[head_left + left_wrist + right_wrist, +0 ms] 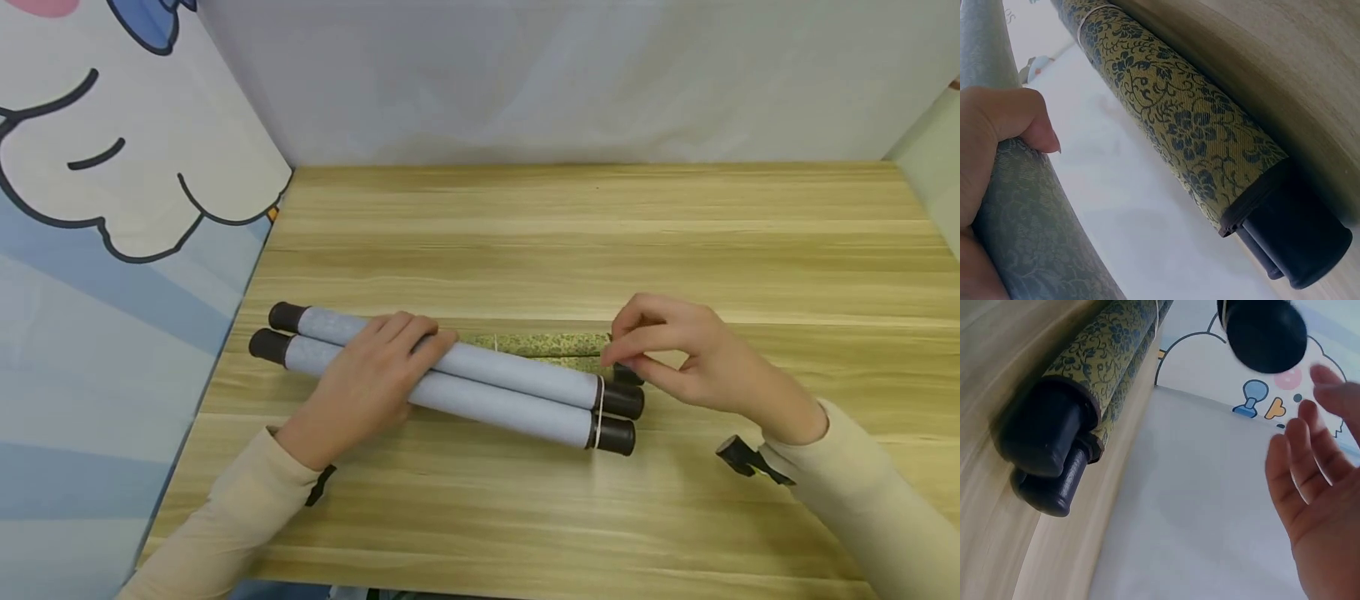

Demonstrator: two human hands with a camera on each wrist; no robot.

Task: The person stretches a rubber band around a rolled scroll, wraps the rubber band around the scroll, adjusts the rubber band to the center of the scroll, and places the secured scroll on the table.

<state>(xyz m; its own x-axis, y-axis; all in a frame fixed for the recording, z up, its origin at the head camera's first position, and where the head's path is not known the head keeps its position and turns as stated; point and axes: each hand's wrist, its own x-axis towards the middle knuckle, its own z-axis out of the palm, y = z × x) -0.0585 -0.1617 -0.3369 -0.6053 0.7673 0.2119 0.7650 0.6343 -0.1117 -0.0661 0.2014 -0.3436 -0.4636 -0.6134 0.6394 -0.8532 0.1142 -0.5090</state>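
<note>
My left hand (375, 375) grips a pair of pale blue rolled scrolls (510, 392) with dark end knobs, laid side by side and tilted down to the right. In the left wrist view the thumb curls over one pale scroll (1041, 212). A thin light band (600, 408) circles the pair near its right end. Partly hidden behind them, a pair of green-gold scrolls (555, 343) with a floral pattern lies on the table. My right hand (690, 354) is just beside their right knobs; in the right wrist view its fingers (1300, 462) are loosely bent, holding nothing.
The wooden table (600, 242) reaches back to a pale wall sheet (562, 83). A cartoon-printed sheet (112, 333) borders the left side. Black wrist-mounted pieces (742, 457) show by the sleeves.
</note>
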